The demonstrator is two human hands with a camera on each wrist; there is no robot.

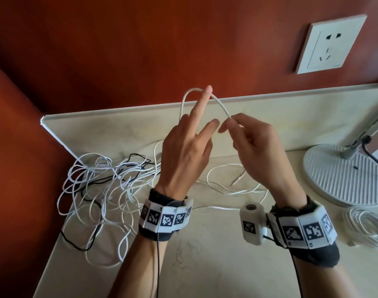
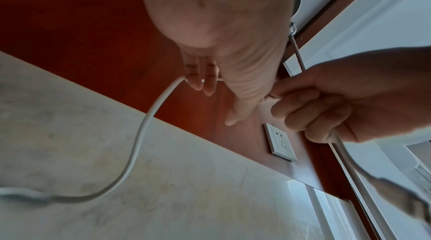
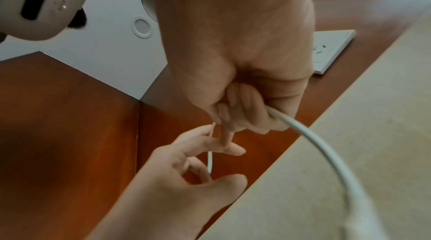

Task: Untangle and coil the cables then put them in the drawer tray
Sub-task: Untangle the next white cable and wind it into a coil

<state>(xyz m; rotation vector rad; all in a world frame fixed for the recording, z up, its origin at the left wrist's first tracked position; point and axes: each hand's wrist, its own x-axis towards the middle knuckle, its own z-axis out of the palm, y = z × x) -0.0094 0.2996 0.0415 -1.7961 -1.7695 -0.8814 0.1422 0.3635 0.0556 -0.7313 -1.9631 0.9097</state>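
A white cable (image 1: 185, 100) is being coiled above the surface (image 1: 205, 254): it is draped over the raised fingers (image 1: 202, 102) of the open left hand (image 1: 183, 151) and pinched by the right hand (image 1: 254, 145). Right of the tangle (image 1: 102, 186), another wrap seems to be called for next.

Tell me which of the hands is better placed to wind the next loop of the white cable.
Probably the right hand: it pinches the white cable beside the left hand, whose raised fingers already carry a loop and serve as the form.
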